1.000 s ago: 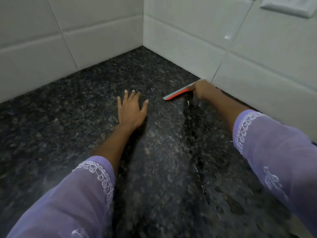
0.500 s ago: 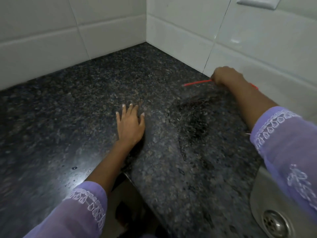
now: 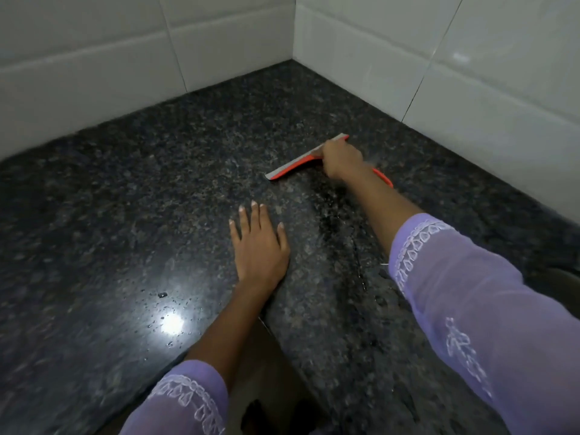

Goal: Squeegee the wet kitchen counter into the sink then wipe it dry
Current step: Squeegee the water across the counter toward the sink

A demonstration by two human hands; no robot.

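Here your right hand (image 3: pixel 340 160) clamps the squeegee (image 3: pixel 295 166) near the counter's (image 3: pixel 125 183) back corner, blade down to drag water; left hand (image 3: pixel 259 246) spread flat, bracing.

- the left hand (image 3: pixel 259 246) lies palm down and flat on the dark speckled granite tabletop (image 3: pixel 125 199), its fingers (image 3: pixel 251 215) straight, close together and pointing away from the body, the thumb spread to the right.
- the left forearm is bare, running back to a lilac sleeve with a white embroidered cuff (image 3: pixel 188 400).
- the right hand (image 3: pixel 340 160) is curled into a fist, knuckles up, around the orange squeegee with a grey blade (image 3: pixel 295 166).
- the right arm is stretched forward, further out than the left, in a matching lilac sleeve (image 3: pixel 470 296).
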